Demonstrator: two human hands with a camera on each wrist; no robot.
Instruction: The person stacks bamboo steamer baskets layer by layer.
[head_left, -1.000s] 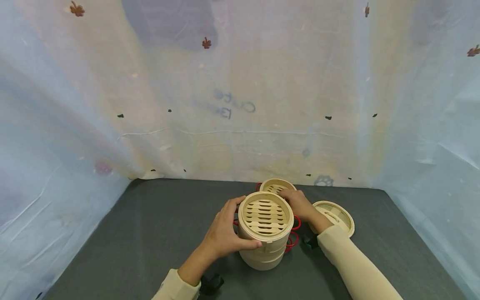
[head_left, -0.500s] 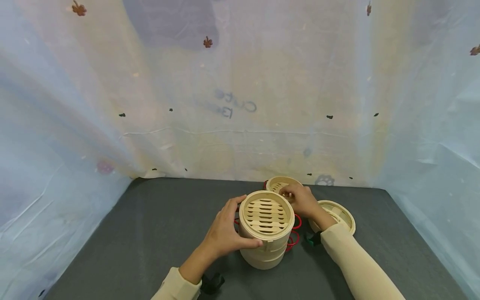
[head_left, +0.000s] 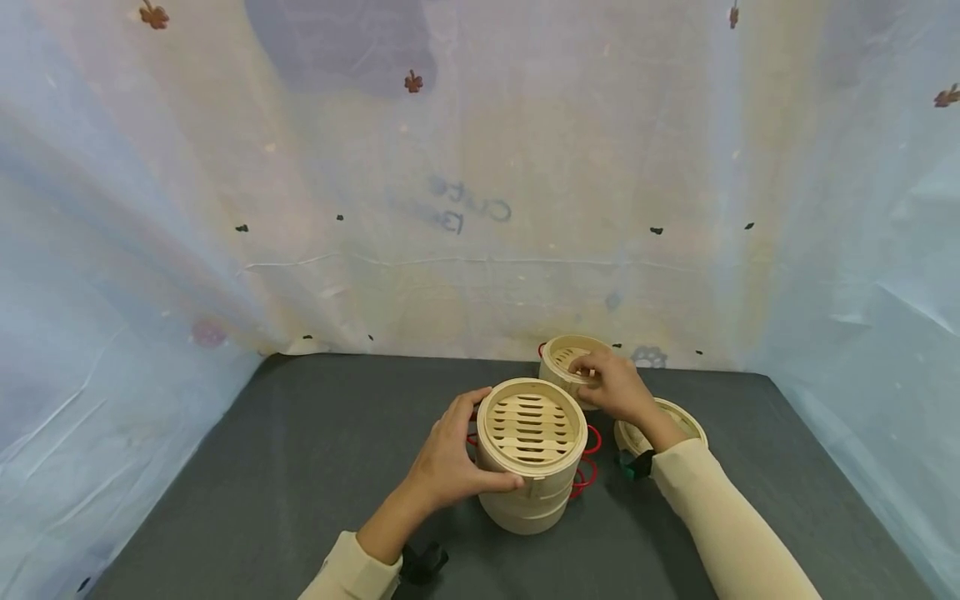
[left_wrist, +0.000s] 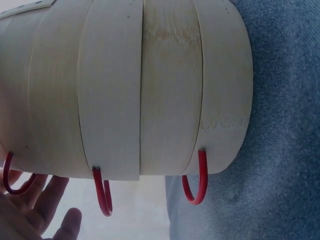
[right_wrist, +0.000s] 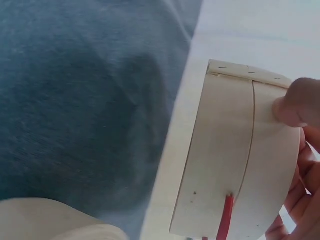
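A stack of bamboo steamer baskets [head_left: 525, 500] stands upright at the middle of the table, with a slatted tray [head_left: 529, 427] at its top. My left hand [head_left: 453, 467] grips the stack's upper part, thumb across the front and fingers around the left side. Red loop handles [left_wrist: 201, 177] stick out along the stack's side in the left wrist view. Behind it, my right hand [head_left: 618, 385] pinches the rim of a smaller-looking bamboo steamer basket [head_left: 558, 371], thumb [right_wrist: 292, 102] outside and fingers over the edge. That basket appears raised off the table.
A round bamboo lid [head_left: 688, 418] lies at the right, partly hidden by my right wrist. The dark grey tabletop [head_left: 337, 450] spreads around the stack. A pale plastic curtain [head_left: 480, 300] hangs at the back and sides.
My right hand has moved the rear basket to the right and away, and it now looks higher. Its thumb has come over the front side. My left hand and the stack have stayed put.
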